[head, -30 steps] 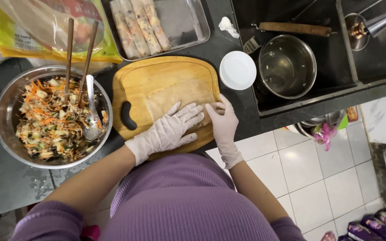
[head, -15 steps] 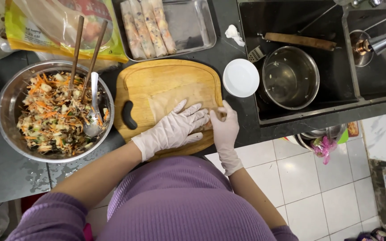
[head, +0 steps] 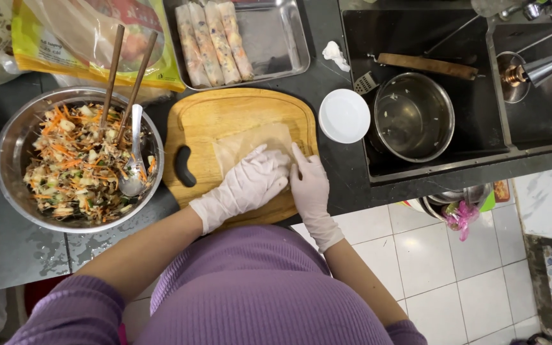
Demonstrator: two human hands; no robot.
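Both gloved hands press flat, fingers spread, on the rice paper sheet (head: 250, 142): left hand (head: 250, 182), right hand (head: 309, 182), atop the wooden cutting board (head: 225, 112).

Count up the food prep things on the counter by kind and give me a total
Finished rolls in the metal tray: 4
Chopsticks: 2
Spoon: 1
Filling bowl: 1
Cutting board: 1
Wrapper under the left hand and right hand: 1
White dish: 1
Total: 11
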